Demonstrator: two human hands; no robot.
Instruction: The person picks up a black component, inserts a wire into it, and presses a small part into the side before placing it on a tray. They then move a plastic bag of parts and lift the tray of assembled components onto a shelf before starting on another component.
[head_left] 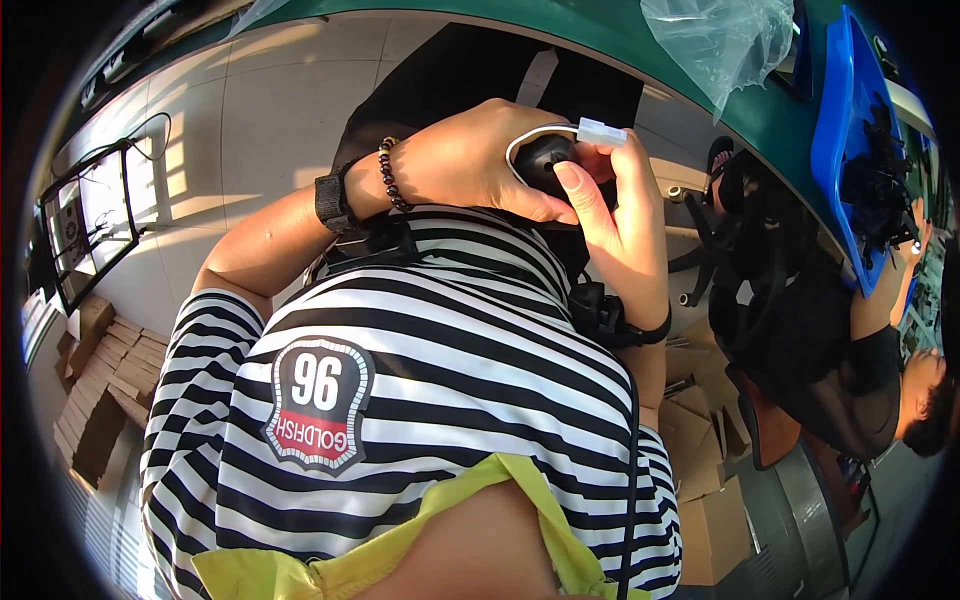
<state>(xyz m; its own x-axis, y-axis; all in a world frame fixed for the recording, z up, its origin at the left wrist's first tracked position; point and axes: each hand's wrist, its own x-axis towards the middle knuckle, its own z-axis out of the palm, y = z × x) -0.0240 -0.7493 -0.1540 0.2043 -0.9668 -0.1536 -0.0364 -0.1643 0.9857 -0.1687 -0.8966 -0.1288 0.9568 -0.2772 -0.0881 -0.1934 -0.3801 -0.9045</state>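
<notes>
Close in front of my body, both hands hold a rounded black part (546, 160) with small holes in its face. My left hand (480, 160) wraps round it from the left, fingers closed. My right hand (622, 205) grips it from the right, the thumb pressed on its edge. A thin white wire (519, 142) loops out over the part's top. It ends in a white plastic connector (602, 132) beside the right fingertips. The underside of the part is hidden by my hands.
A green table edge (620, 45) curves beyond my hands, with a clear plastic bag (715, 45) on it. Farther right stands a blue tray (835, 120) of black parts. Another person (830, 385) sits there. Cardboard boxes (715, 520) stand on the floor.
</notes>
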